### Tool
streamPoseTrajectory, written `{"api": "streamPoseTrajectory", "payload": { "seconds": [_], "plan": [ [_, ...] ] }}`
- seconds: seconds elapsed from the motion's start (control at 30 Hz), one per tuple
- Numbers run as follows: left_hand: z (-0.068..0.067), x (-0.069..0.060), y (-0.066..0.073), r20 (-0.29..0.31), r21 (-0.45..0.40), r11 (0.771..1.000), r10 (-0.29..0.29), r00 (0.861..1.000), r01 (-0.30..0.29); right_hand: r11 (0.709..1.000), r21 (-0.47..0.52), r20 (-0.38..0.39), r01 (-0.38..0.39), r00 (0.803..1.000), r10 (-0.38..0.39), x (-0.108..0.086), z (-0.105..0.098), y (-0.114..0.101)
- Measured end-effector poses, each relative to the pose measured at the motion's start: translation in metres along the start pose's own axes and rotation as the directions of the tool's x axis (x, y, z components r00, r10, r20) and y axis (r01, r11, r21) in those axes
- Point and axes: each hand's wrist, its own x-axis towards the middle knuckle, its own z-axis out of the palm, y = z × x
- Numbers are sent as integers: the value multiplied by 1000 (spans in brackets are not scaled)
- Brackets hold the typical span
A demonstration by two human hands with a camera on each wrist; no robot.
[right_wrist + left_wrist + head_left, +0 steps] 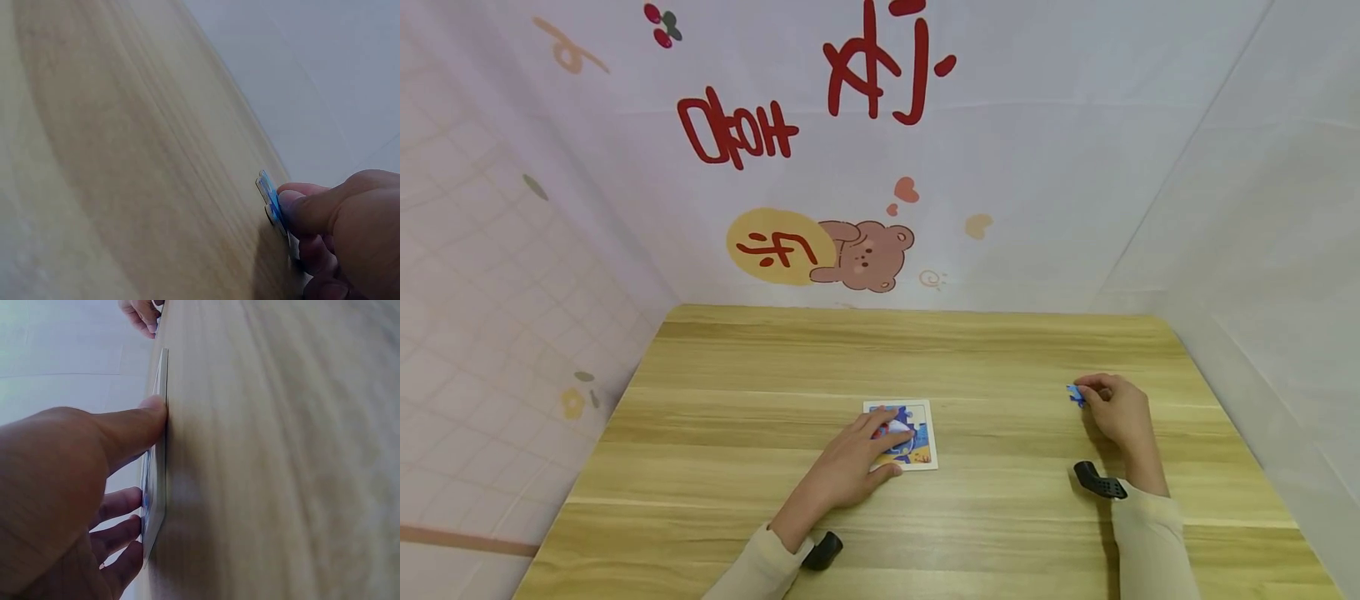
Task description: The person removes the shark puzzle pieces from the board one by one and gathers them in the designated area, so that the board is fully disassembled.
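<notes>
A square jigsaw puzzle (922, 457) with a white frame and a blue and yellow picture lies on the wooden table. My left hand (853, 458) rests over its left part, fingers spread and fairly straight, hiding some of the picture. In the left wrist view the thumb (140, 428) touches the puzzle's edge (160, 456), seen side-on. Off to the right, my right hand (1116, 412) pinches a blue puzzle piece (1076, 395) between thumb and fingers. Up close in the right wrist view, the thin piece (272, 203) stands tilted in the fingertips, just above the table.
The wooden table (1000, 533) has a pale printed cloth wall (1037, 208) behind it and more cloth on both sides. Black wrist-worn devices sit at the left wrist (823, 552) and the right wrist (1099, 482).
</notes>
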Motion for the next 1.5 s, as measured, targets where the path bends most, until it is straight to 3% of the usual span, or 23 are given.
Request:
{"api": "streamPoseTrajectory", "payload": {
  "seconds": [0.33, 0.7, 0.9, 1.3, 1.5],
  "plan": [
    [0, -1, 1, -17, 9, 1000, 24, 1000, -24, 999, 22, 1, -32, 999, 32, 0, -3, -6],
    [-1, 0, 2, -39, -9, 1000, 21, 999, -22, 999, 50, -5, 14, 1000, -14, 2, -8, -22],
    [-2, -1, 3, -48, -11, 1000, 19, 999, -20, 997, 82, 36, 6, 999, -9, 2, -7, -35],
    [-8, -3, 2, -54, 4, 1000, -15, 998, 15, 988, 123, 57, 92, 993, -99, 3, 5, -63],
    [-11, -6, -2, -21, -10, 999, -52, 998, 52, 982, 149, 75, 118, 989, -131, 1, 15, -77]
  ]
}}
